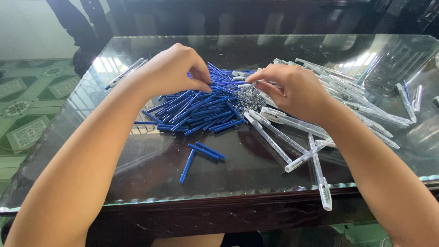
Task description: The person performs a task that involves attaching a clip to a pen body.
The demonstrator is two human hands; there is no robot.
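The glass-topped table [151, 169] carries everything, its glass sheet lying on a dark wooden frame with a scalloped near edge. Beyond its left edge there is green patterned floor tile [27, 110].

Toward the right edge lies a spread of clear pen barrels [352, 103], overlapping one another and running from the far middle of the surface out toward the right corner. Several lie apart nearer me, and one clear barrel [322, 176] reaches the near edge, its tip at the rim.

In the middle of the surface, slightly left of centre, sits the heap of blue refills [196, 110], thin blue sticks stacked in a loose fan. Three stray blue refills [201, 153] lie apart from the heap, closer to the near edge. A few assembled pens [125, 73] lie near the far left corner.

Between the blue heap and the clear barrels is a small pile of metal springs [249, 98], touching both.

My left hand [176, 68] hovers over the far side of the blue heap, fingers curled down and pinched together on the top refills; I cannot tell how many it grasps.

My right hand [295, 89] sits over the springs and the near end of the clear barrels, thumb and fingers closed on a thin pen part [249, 84] pointing toward my left hand. What kind of part it is I cannot tell.
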